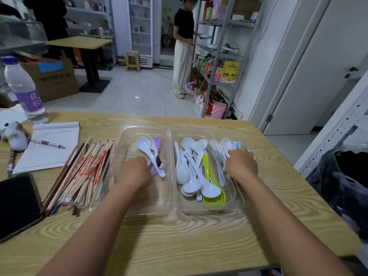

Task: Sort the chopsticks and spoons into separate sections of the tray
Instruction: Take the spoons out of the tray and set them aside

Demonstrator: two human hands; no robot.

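Observation:
A clear two-section plastic tray (153,198) lies in the middle of the wooden table. Its left section holds a few spoons (143,145), white and purple. My left hand (135,173) is inside that section, fingers curled down around their handles. The right section holds several white spoons (191,176) and a lime green spoon (209,176). My right hand (242,164) is at the tray's right side, fingers curled on a small bunch of white and blue spoons (226,145). A pile of wooden chopsticks (87,170) lies on the table left of the tray.
A notepad (49,150) with a pen (47,144), a water bottle (23,88) and a soft toy (17,136) sit at the far left. A dark phone (18,204) lies near left. A black bag (342,176) stands right of the table. A person (183,46) stands by shelves behind.

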